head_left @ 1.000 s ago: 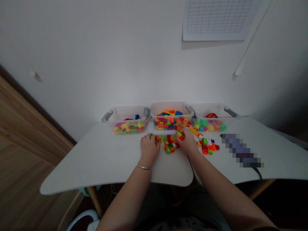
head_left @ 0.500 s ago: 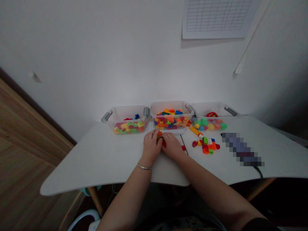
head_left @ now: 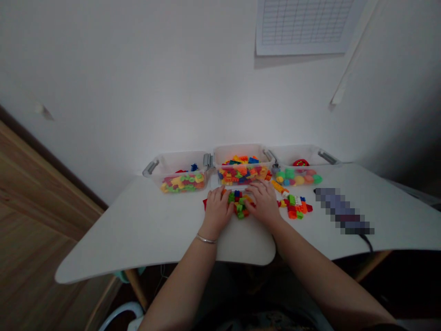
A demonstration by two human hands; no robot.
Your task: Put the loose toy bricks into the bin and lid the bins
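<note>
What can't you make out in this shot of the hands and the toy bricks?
Head view only.
Brick pile: partly covered by the left hand and right hand; whether either grips a brick is hidden.
Dark object on the table: pixelated.
Gridded sheet: cut off by the top edge, print too small.

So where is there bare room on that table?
Bare: the table at left, before the left bin and beside the left hand; also the far right, past the blurred item. Crowded: bricks between the hands, and the cluster by the right hand.
</note>
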